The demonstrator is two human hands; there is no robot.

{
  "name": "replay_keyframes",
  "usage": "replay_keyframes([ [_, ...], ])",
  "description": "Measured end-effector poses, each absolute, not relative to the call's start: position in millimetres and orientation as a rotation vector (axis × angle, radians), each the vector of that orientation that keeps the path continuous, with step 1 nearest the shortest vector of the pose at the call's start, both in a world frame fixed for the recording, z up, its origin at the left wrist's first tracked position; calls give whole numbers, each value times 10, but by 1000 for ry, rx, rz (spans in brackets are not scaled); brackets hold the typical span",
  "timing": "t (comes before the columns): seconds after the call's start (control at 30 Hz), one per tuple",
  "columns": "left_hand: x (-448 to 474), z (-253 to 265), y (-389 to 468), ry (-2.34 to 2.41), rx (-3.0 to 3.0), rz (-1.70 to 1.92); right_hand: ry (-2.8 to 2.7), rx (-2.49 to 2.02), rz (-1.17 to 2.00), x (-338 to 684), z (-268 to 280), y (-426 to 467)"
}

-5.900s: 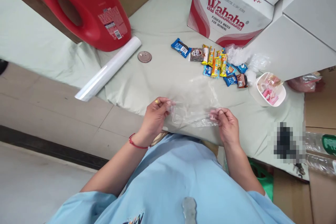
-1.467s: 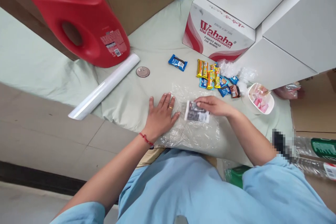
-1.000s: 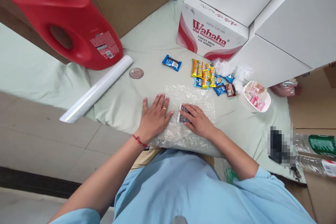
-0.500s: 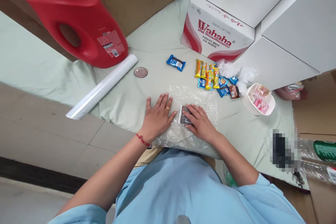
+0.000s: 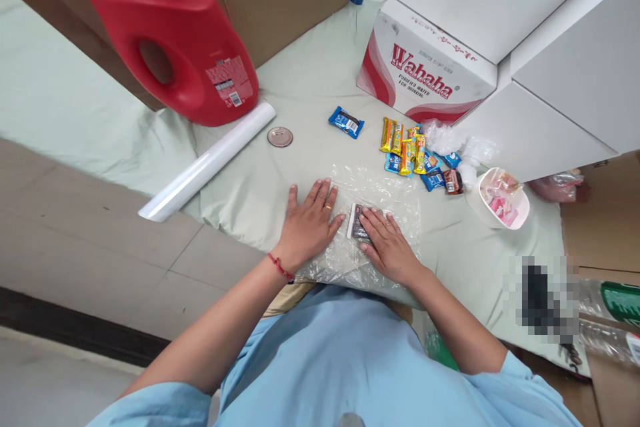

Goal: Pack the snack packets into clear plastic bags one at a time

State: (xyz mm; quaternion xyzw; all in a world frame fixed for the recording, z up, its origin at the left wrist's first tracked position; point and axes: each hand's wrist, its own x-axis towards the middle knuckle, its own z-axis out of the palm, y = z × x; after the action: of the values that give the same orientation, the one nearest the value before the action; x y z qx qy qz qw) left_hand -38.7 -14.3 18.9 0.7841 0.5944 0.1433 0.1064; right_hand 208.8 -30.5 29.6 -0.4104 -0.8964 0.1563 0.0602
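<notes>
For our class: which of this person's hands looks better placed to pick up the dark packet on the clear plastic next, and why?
Probably the right hand: it partly covers the dark packet. The left hand is spread at the left of the clear plastic, apart from the packet.

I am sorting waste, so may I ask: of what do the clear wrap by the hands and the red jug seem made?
The clear wrap looks like thin, glossy plastic film: see-through, creased and catching light. The red jug is probably moulded plastic with soft sheen, judging by its smooth curves.
</notes>
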Motion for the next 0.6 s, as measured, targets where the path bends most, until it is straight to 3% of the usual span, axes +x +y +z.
replay_keyframes([
  [0.17,-396,189,-151,1765,2331,441,-2565,-1260,560,2105,465,-69],
  [0.6,-396,124,-134,1812,2375,413,-2447,-1535,253,1135,436,1943],
])
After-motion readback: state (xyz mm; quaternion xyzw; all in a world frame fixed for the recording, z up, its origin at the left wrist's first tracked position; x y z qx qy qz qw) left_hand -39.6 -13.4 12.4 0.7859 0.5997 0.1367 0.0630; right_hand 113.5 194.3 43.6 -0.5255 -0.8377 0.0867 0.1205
